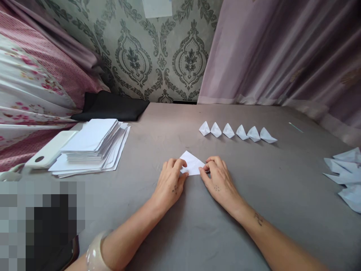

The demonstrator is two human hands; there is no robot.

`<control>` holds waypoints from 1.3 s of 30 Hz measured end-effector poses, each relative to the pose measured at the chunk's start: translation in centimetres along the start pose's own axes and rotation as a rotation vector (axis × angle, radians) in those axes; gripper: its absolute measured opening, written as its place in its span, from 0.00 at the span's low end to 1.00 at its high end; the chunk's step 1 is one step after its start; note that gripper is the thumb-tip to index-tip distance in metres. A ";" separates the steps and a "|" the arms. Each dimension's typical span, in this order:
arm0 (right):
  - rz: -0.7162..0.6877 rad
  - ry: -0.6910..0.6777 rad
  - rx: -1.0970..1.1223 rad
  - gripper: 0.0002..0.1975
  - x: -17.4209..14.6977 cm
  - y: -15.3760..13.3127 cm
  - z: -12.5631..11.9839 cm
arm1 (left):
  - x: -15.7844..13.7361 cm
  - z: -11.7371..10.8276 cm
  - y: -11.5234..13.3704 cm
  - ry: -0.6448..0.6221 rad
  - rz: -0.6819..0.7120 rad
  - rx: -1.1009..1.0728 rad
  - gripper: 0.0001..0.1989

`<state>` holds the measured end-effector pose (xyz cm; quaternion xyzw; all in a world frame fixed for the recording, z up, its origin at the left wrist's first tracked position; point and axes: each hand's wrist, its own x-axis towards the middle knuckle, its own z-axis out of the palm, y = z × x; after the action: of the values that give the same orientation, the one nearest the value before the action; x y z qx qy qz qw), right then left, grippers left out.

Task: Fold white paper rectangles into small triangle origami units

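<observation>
A small folded white sheet of paper point(191, 164), roughly triangular with its point away from me, lies on the grey tabletop. At its left corner my left hand point(172, 174) has thumb and curled fingers closed over the edge. My right hand point(216, 172) pinches the right corner between thumb and fingers. Parts of both paper corners are hidden under the fingertips. Beyond the hands, to the right, several folded paper boats point(228, 131) stand in a row.
On the left rests a stack of white paper point(90, 139), partly over a white board point(49, 150). Behind it lies a black cloth point(113, 107). More folded paper pieces point(345, 171) sit at the right edge, and a cotton swab point(296, 127) lies farther back. Bottom left is blurred out.
</observation>
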<state>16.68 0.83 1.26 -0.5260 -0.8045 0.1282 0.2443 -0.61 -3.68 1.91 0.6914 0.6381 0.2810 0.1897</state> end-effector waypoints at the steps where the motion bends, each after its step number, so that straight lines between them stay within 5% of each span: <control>1: 0.000 -0.003 -0.005 0.07 0.0 0.0 0.0 | 0.0 -0.1 0.0 -0.015 0.018 0.007 0.09; 16: -0.022 -0.053 0.169 0.01 -0.2 1.0 -1.3 | 0.2 -0.4 -0.8 -0.050 0.215 0.150 0.16; 21: -0.294 -0.079 0.050 0.17 -1.4 -1.5 -1.4 | 0.4 -0.5 -0.6 -0.058 0.242 0.205 0.16; 26: -0.236 -0.124 -0.075 0.16 -2.2 -3.7 -1.2 | 0.4 -0.7 -0.3 -0.049 0.251 0.183 0.16; 32: -0.186 -0.096 -0.184 0.17 -2.3 -4.0 -0.8 | 0.2 -0.5 -0.6 -0.021 0.170 0.113 0.13; 39: -0.193 -0.098 -0.180 0.17 -2.3 -3.7 -0.7 | 0.7 -0.5 -1.2 0.098 -0.063 0.091 0.24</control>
<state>14.88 -2.82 3.00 -0.4589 -0.8706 0.0571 0.1678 -1.85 -2.90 1.60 0.6644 0.6800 0.2791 0.1351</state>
